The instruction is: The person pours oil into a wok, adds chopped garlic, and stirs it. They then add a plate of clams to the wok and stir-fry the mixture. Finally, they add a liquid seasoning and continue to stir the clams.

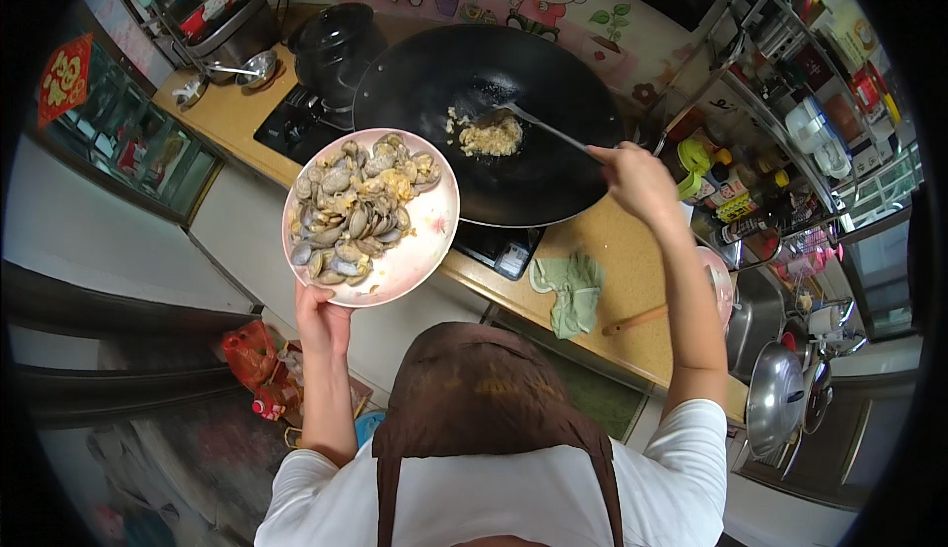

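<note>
My left hand [324, 315] grips the near rim of a pink-and-white plate [426, 251], holding it in the air by the wok's left front edge. Clams in their shells [355, 214], with yellowish bits among them, cover mostly the plate's left and upper part. In my right hand [638, 180] is the handle of a metal spatula [548, 128]. Its blade sits in a mound of minced garlic-like pieces [492, 136] at the middle of a large black wok [541, 191]. Part of the blade is hidden by the mound.
A black lidded pot [337, 40] stands behind the plate, left of the wok. A green cloth [574, 291] and a wooden handle [635, 320] lie on the counter [622, 251]. Bottles [737, 184] and a metal rack [800, 36] line the right, above a sink [752, 310] and a steel lid [774, 399].
</note>
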Tool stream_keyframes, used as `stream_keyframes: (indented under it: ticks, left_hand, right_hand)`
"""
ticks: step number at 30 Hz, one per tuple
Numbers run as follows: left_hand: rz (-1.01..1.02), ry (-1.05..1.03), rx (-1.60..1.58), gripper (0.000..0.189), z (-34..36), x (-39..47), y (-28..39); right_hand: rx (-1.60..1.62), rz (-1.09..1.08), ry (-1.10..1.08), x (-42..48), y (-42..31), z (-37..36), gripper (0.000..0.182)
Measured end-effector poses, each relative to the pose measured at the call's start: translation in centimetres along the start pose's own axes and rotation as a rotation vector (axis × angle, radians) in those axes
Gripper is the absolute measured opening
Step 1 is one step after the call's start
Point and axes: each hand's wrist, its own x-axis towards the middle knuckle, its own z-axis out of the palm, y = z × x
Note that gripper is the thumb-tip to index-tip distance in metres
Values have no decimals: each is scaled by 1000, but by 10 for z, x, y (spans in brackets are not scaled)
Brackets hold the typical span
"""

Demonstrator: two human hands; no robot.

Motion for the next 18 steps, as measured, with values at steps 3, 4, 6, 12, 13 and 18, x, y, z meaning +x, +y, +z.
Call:
stream_keyframes:
  ticks: [3,4,6,12,13,18]
  left_hand:
    - [-3,25,8,67,1,-4,3]
    - [-7,23,16,66,-1,-3,4]
    - [-11,16,10,66,-4,-2,2]
    - [-27,-22,10,65,-3,1,3]
    - [-31,-28,11,65,-3,2,4]
    - [-28,-16,17,65,-6,2,4]
  right_hand:
    - [-35,45,-58,-22,2,-40,29]
    - [1,67,-72,-27,0,-49,28]
    - [-27,70,-106,-32,-3,-54,29]
    - [46,-2,34,-15,-20,-2,30]
    - [71,-6,64,-12,-24,3,30]
    - [59,-33,-6,-10,-21,-7,30]
